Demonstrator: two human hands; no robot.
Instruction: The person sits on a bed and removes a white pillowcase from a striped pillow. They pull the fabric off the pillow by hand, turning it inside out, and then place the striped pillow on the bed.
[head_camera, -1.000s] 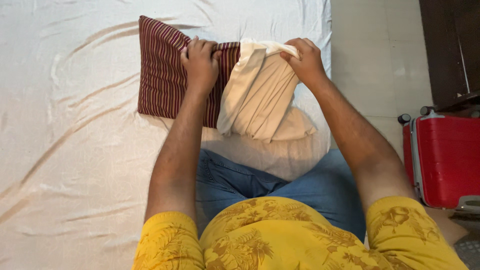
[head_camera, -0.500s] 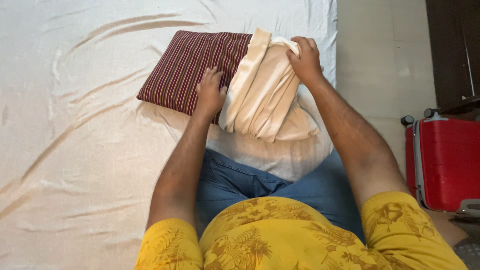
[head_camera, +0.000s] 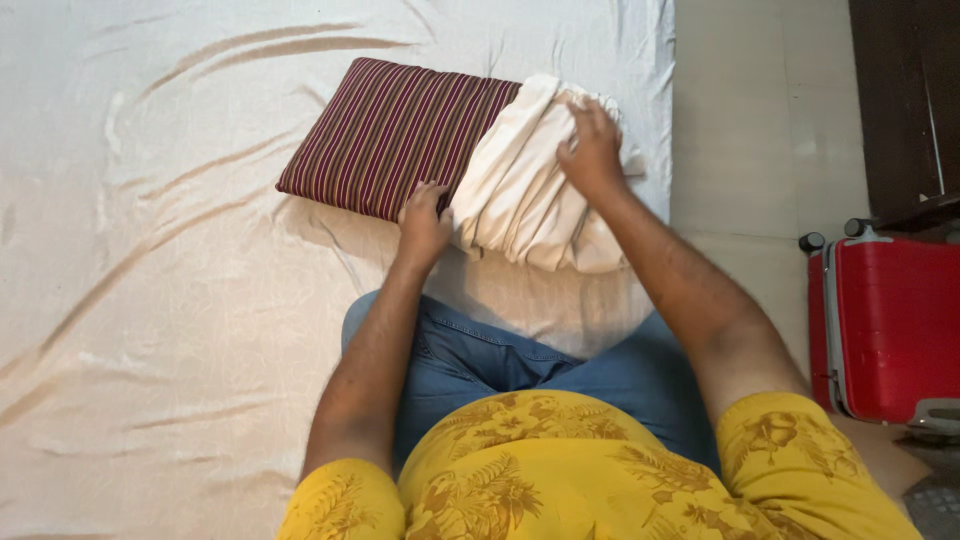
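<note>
- Both hands worked at one end of a striped pillow (head_camera: 395, 135) on the bed (head_camera: 150, 300).
- Left hand (head_camera: 424, 222) sat at the pillow's near edge, right where the maroon stripes met the cream pillowcase (head_camera: 515, 195); its fingers were curled down onto that edge, though whether they pinched cloth or only pressed on it could not be told.
- Right hand (head_camera: 590, 150) lay on top of the bunched pillowcase near its far end, fingers partly bent and pressed into the folds; a firm grip could not be made out.
- Pillowcase covered only the right-hand part of the pillow, gathered in long creases, and lay between the two hands, touching both.
- Most of the pillow was bare, stretching out to the left of the left hand and lying tilted across the wrinkled white bedsheet.
- Person's knees in blue jeans (head_camera: 480, 360) rested on the bed just below the pillow.
- Red suitcase (head_camera: 890, 330) stood on the floor (head_camera: 740, 120), well apart to the right of the right arm.
</note>
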